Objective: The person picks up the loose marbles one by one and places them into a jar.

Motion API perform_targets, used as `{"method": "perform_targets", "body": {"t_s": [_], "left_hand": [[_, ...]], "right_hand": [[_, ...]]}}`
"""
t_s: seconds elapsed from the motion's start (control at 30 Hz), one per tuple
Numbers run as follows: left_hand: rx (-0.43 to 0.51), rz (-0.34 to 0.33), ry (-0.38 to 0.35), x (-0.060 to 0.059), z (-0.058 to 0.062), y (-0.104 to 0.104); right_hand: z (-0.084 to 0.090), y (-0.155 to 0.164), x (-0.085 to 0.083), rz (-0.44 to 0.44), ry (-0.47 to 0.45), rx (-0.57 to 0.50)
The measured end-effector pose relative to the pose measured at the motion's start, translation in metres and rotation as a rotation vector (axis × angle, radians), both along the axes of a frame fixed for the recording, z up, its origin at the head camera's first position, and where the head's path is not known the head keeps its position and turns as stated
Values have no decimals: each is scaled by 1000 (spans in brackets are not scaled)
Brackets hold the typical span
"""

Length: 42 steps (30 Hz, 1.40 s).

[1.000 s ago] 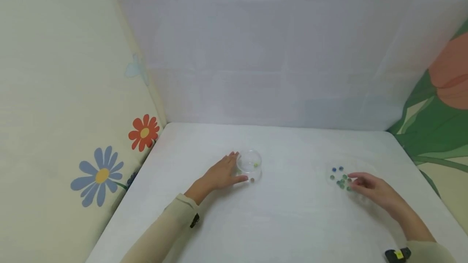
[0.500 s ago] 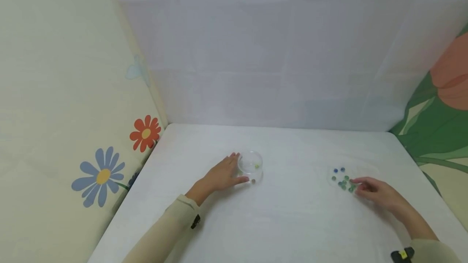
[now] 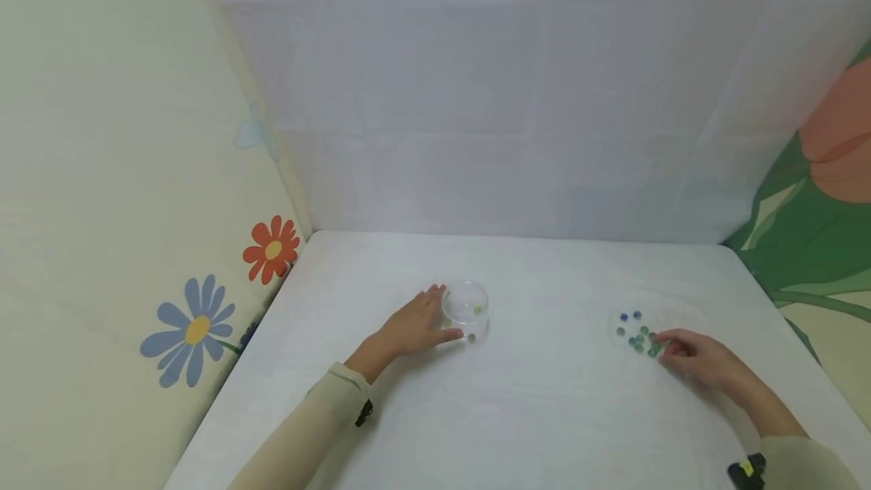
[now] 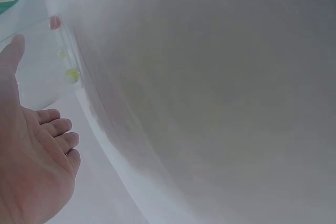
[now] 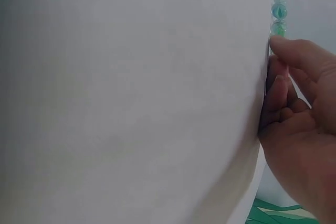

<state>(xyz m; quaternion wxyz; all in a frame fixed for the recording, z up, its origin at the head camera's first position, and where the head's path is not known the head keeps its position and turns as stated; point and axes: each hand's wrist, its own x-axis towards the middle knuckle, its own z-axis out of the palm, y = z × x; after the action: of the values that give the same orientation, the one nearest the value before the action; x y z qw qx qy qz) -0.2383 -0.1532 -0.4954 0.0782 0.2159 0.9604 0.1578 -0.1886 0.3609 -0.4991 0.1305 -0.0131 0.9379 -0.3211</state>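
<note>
Toward the middle of the table stands a clear plastic cup [image 3: 466,302]. A yellow-green marble [image 4: 72,75] and a reddish marble [image 4: 55,22] show at its bottom. My left hand [image 3: 410,326] rests against the cup's left side, thumb extended along its front and fingers behind. Farther right, several green and blue marbles [image 3: 638,339] lie in a loose cluster. The thumb and forefinger of my right hand [image 3: 704,359] are at the cluster's right edge, its other fingers bent. In the right wrist view, green marbles [image 5: 279,13] sit just past the thumb. Whether a marble is between the fingertips is hidden.
A faint clear, flat tray or dish [image 3: 690,314] seems to lie under the marbles. White cloth covers the table [image 3: 531,407]. A white curtain [image 3: 476,97] hangs behind, and flower-printed cloth [image 3: 88,172] stands at both sides.
My right hand has shifted slightly to the right and toward me along the marbles, uncovering more of them. My left hand and the cup stay in place.
</note>
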Motion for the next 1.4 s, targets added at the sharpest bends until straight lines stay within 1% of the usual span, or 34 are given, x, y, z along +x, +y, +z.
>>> {"method": "perform_targets", "body": {"t_s": [0.1,0.2,0.37,0.47,0.7,0.8,1.03,1.27,1.4], "left_hand": [[-7,-2,5,0,0,0],[-16,-4,15,0,-1,-1],[-12,-5,7,1,-1,-1],[-7,-2,-5,1,-1,0],[-5,5,-14,1,-2,1],[-9,4,-10,1,-3,1],[-13,1,1,0,-3,1],[-14,2,7,-1,-5,1],[-16,5,6,-1,-5,2]], "right_hand": [[2,-2,-1,-4,2,32],[2,-3,-1,-16,-7,41],[2,-1,0,-62,-50,2],[3,0,1,-76,-60,-19],[6,-1,6,-79,-36,-32],[7,-2,7,-81,-22,-55],[8,-7,3,-101,-10,-109],[15,-19,6,-130,14,-161],[18,-27,8,-130,35,-181]]}}
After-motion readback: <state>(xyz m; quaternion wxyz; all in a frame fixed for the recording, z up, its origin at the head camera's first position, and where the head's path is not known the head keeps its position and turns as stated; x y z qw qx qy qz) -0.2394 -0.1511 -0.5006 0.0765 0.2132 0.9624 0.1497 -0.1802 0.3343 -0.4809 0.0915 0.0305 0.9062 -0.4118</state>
